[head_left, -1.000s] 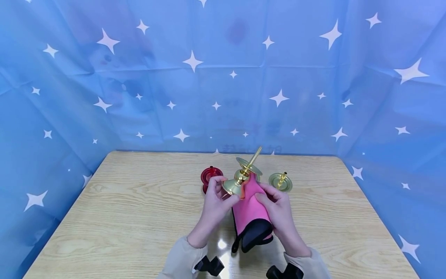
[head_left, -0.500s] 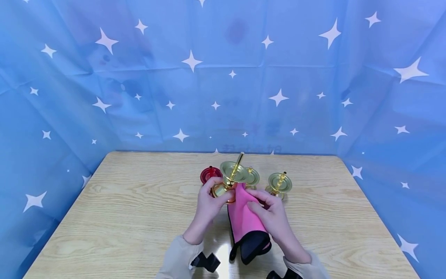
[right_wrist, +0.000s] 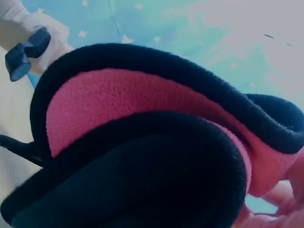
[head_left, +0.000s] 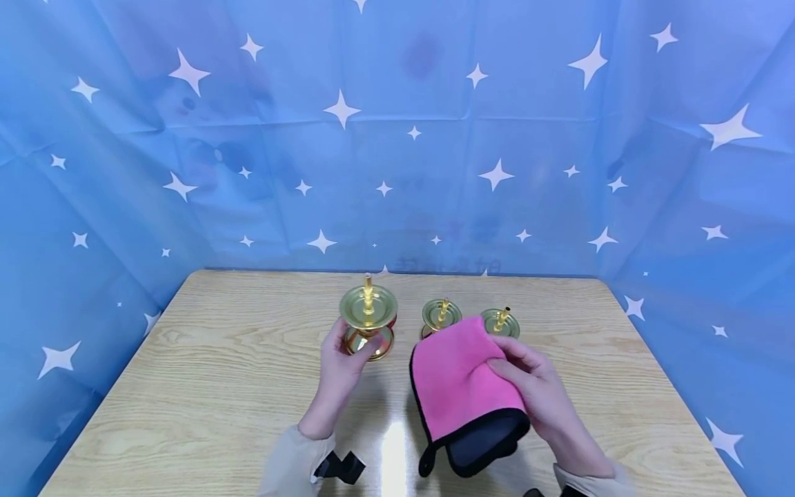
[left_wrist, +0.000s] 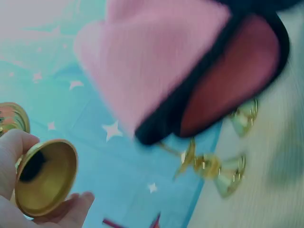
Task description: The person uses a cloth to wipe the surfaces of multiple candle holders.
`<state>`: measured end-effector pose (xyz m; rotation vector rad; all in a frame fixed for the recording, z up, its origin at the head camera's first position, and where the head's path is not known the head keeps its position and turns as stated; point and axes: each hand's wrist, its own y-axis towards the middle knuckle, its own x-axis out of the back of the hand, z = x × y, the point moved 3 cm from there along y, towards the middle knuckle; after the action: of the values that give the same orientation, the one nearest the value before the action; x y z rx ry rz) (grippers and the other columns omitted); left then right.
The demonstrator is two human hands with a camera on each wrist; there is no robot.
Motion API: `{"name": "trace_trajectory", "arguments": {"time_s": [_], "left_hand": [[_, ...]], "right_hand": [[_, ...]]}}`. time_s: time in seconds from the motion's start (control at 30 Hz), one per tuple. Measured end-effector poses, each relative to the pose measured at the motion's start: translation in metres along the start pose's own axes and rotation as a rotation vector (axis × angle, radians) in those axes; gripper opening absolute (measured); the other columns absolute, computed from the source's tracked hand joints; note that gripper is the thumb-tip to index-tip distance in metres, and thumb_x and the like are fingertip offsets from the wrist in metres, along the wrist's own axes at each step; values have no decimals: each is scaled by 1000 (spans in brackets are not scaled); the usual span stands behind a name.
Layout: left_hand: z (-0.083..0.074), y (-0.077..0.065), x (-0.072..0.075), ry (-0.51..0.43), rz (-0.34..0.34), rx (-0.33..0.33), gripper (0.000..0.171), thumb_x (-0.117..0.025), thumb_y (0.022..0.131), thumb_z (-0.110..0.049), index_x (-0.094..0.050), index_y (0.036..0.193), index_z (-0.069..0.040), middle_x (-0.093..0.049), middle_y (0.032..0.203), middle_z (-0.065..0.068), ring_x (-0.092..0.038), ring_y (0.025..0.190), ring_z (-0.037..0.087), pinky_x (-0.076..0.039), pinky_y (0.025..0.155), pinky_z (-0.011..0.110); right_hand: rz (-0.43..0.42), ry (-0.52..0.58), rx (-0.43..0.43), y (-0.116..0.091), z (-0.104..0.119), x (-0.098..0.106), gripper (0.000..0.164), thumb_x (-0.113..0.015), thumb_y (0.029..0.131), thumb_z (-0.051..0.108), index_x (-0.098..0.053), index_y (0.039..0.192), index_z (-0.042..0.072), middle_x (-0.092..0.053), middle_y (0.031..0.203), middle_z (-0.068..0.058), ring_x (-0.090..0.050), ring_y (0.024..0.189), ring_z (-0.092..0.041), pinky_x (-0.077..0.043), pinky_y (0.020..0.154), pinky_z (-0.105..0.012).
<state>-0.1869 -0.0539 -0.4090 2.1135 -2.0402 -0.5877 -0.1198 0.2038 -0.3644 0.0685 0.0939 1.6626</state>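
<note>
My left hand (head_left: 340,362) grips a brass candle holder (head_left: 368,307) by its round foot, fingers and thumb on either side. It stands nearly upright in the hand, its dish and thin stem on top. In the left wrist view the foot's hollow underside (left_wrist: 50,183) faces the camera, so it is off the table. My right hand (head_left: 540,386) pinches a folded pink cloth (head_left: 462,383) with black edging and a small loop. In the right wrist view the folded cloth (right_wrist: 128,95) fills most of the picture, hiding much of that hand.
Two smaller brass candle holders stand at the table's back: one at the middle (head_left: 442,315), another farther right (head_left: 500,322), both partly behind the cloth. A red holder is almost hidden behind the held one. A blue star-printed curtain (head_left: 397,172) backs the wooden table (head_left: 205,359).
The brass candle holder has gone from tilted to nearly upright and moved left with my left hand. The cloth has come away from it, moving right with my right hand and spreading wider.
</note>
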Motion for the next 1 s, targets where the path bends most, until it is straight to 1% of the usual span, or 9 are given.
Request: {"name": "trace_trajectory", "arguments": {"time_s": [0.1, 0.17, 0.27, 0.4, 0.53, 0.63, 0.77, 0.93, 1.0], "left_hand": [[0, 2, 13, 17, -36, -91, 41, -66, 75, 14, -54, 114, 11, -63, 105, -11, -57, 98, 8, -45, 86, 21], [0, 2, 22, 55, -73, -144, 37, -66, 74, 16, -54, 109, 13, -62, 102, -13, -57, 95, 6, -46, 82, 20], [-1, 3, 34, 165, -149, -170, 36, -68, 72, 16, -58, 105, 11, -58, 99, -16, -52, 93, 2, -43, 78, 19], [-12, 3, 47, 345, -235, -170, 33, -72, 70, 12, -63, 102, 6, -55, 96, -15, -45, 91, 0, -36, 72, 24], [-23, 2, 54, 433, -262, -162, 32, -73, 71, 10, -64, 101, 7, -56, 94, -10, -43, 88, 0, -33, 69, 26], [-23, 2, 59, 458, -275, -151, 32, -72, 71, 10, -63, 101, 8, -57, 94, -4, -44, 86, 3, -35, 68, 27], [-15, 4, 66, 468, -302, -140, 32, -71, 70, 13, -61, 100, 11, -59, 94, 10, -46, 84, 3, -39, 67, 28], [-5, 6, 72, 464, -327, -101, 34, -70, 71, 13, -60, 104, 11, -61, 102, 22, -47, 88, -6, -41, 71, 29], [-2, 6, 74, 479, -330, -93, 35, -70, 71, 13, -60, 104, 11, -62, 103, 24, -46, 89, -5, -39, 72, 29]], "right_hand": [[-27, 18, -39, -6, -1, 17, 33, -51, 93, 3, -66, 115, 23, -63, 106, 7, -58, 93, -9, -48, 74, -23], [-45, 39, -61, -9, -3, 29, 34, -50, 94, 2, -67, 114, 24, -63, 106, 8, -57, 93, -9, -48, 75, -23], [-64, 87, -74, -14, -8, 48, 36, -47, 95, 1, -66, 114, 24, -63, 106, 9, -57, 94, -7, -47, 75, -22], [-66, 172, -85, -20, -16, 70, 39, -42, 96, -1, -65, 114, 25, -63, 106, 10, -57, 92, -7, -48, 74, -22], [-15, 233, -95, -24, -27, 88, 41, -38, 97, -2, -64, 114, 25, -63, 105, 9, -59, 90, -8, -49, 71, -23], [27, 253, -107, -27, -36, 100, 43, -37, 97, -2, -63, 116, 26, -63, 105, 9, -60, 89, -8, -50, 70, -24], [44, 249, -141, -32, -47, 117, 43, -36, 98, -1, -62, 118, 28, -63, 107, 10, -60, 91, -8, -51, 72, -24], [27, 228, -185, -38, -58, 142, 44, -35, 98, -1, -62, 116, 30, -65, 108, 11, -61, 91, -7, -50, 72, -23], [3, 177, -208, -40, -61, 151, 42, -37, 98, 0, -63, 113, 30, -65, 105, 12, -61, 89, -6, -50, 71, -23]]}}
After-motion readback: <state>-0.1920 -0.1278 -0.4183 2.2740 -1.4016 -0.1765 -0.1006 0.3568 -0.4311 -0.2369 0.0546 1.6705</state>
